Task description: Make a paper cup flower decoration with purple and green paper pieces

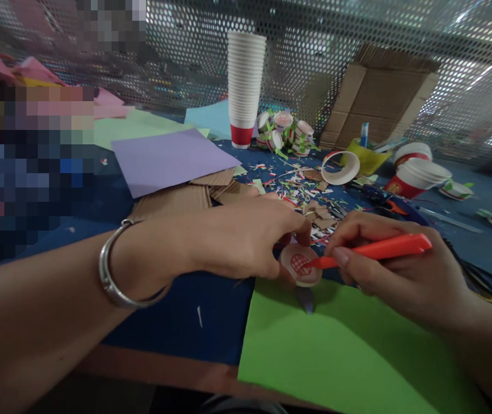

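Note:
My left hand (pixel 246 236), with a silver bangle on the wrist, pinches a small round cup bottom (pixel 300 265) with a red mark, held just above the far edge of a green paper sheet (pixel 341 351). My right hand (pixel 395 270) is closed round an orange craft knife (pixel 379 250), its tip touching the disc. Both hands hover low over the blue table (pixel 177 322).
A tall stack of paper cups (pixel 245 86) stands at the back, decorated cup pieces (pixel 284 135) beside it. Purple paper (pixel 168 158), cardboard pieces (pixel 185 195), a cut cup ring (pixel 341 167), red-and-white cups (pixel 418 175) and many paper scraps (pixel 298 190) lie about.

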`<act>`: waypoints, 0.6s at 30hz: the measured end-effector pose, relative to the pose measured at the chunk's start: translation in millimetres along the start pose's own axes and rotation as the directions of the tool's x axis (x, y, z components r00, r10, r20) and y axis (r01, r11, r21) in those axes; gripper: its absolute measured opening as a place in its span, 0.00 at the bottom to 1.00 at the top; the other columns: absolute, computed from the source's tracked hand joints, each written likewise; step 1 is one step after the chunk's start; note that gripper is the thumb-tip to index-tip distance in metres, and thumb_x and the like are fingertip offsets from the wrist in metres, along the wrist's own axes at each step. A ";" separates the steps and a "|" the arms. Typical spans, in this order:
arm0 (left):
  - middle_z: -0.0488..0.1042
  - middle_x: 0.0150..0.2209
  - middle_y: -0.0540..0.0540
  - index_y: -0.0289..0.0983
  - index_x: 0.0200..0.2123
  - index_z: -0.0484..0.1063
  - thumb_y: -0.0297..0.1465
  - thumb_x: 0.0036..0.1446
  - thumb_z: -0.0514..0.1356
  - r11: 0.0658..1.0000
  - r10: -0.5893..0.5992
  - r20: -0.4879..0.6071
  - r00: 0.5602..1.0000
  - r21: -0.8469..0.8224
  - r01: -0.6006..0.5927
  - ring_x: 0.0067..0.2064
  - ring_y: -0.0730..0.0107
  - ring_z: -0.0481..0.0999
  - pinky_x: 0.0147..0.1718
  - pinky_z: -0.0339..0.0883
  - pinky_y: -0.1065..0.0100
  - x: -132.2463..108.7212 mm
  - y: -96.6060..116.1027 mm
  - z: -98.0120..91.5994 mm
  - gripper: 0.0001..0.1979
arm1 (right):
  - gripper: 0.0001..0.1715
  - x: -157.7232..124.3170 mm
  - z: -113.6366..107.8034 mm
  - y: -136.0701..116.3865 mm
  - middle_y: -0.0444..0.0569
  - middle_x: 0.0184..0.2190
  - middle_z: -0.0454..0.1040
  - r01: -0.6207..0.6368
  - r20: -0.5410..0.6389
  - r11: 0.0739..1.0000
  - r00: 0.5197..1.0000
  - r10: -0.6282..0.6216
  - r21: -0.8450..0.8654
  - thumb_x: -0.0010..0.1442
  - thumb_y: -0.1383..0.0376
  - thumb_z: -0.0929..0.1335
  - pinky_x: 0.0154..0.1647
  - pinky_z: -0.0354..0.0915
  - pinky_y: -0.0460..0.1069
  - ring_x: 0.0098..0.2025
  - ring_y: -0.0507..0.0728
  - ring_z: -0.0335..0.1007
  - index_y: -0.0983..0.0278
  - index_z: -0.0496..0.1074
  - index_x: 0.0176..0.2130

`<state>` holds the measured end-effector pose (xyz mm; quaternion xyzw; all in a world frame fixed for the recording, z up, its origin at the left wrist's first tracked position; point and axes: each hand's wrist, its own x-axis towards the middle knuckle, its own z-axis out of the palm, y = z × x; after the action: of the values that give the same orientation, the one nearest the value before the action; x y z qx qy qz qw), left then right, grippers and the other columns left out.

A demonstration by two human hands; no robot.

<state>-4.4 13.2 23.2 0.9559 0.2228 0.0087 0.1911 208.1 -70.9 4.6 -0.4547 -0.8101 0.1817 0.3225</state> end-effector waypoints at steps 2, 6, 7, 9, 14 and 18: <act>0.79 0.41 0.48 0.41 0.48 0.78 0.42 0.52 0.70 1.000 0.002 -0.006 1.000 0.002 -0.002 0.41 0.61 0.74 0.36 0.57 0.64 -0.2 -0.2 0.3 0.21 | 0.09 0.0 -1.2 1.1 0.38 0.23 0.70 -0.005 -0.005 1.000 1.000 0.005 -0.008 0.64 0.68 0.68 0.22 0.60 0.44 0.22 0.47 0.64 0.61 0.72 0.31; 0.79 0.42 0.49 0.42 0.48 0.78 0.43 0.51 0.70 1.000 0.009 -0.026 1.000 0.002 -0.009 0.42 0.60 0.74 0.38 0.57 0.64 -0.2 -1.2 1.9 0.21 | 0.09 -0.1 -1.8 2.3 0.39 0.22 0.70 -0.019 -0.010 1.000 1.000 0.019 -0.018 0.64 0.68 0.68 0.21 0.60 0.45 0.21 0.47 0.63 0.61 0.72 0.30; 0.79 0.41 0.49 0.42 0.48 0.78 0.43 0.51 0.70 1.000 0.007 -0.023 1.000 0.000 -0.007 0.42 0.60 0.74 0.37 0.57 0.64 -0.1 -1.3 2.0 0.22 | 0.09 0.0 -1.8 2.3 0.39 0.22 0.70 -0.016 -0.011 1.000 1.000 0.016 -0.022 0.64 0.68 0.67 0.21 0.60 0.45 0.21 0.47 0.63 0.61 0.72 0.31; 0.79 0.41 0.49 0.42 0.49 0.78 0.43 0.51 0.70 1.000 0.004 -0.016 1.000 0.000 -0.004 0.42 0.60 0.74 0.37 0.57 0.64 0.0 -1.5 2.1 0.22 | 0.09 0.3 -1.7 2.1 0.39 0.22 0.69 -0.011 -0.018 0.999 1.000 0.011 -0.034 0.63 0.69 0.67 0.22 0.60 0.45 0.21 0.48 0.63 0.61 0.72 0.31; 0.79 0.42 0.49 0.42 0.48 0.78 0.43 0.52 0.70 1.000 0.011 -0.025 1.000 -0.001 -0.011 0.43 0.60 0.74 0.38 0.57 0.64 -0.3 -1.6 2.1 0.22 | 0.10 -0.1 -1.7 3.1 0.39 0.21 0.69 -0.017 -0.034 0.999 0.999 0.016 -0.030 0.63 0.69 0.67 0.21 0.60 0.46 0.21 0.48 0.63 0.60 0.71 0.29; 0.79 0.42 0.49 0.42 0.48 0.78 0.43 0.52 0.69 1.000 0.012 -0.023 1.000 0.010 -0.012 0.42 0.61 0.74 0.37 0.57 0.63 -0.1 -1.5 2.3 0.21 | 0.09 -1.2 -2.5 2.3 0.39 0.22 0.70 -0.009 -0.039 1.000 0.999 0.008 -0.015 0.63 0.69 0.68 0.20 0.59 0.46 0.21 0.48 0.63 0.60 0.72 0.30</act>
<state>-4.9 13.6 20.5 0.9580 0.2193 0.0197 0.1838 211.7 -70.7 4.7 -0.4641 -0.8031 0.1679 0.3340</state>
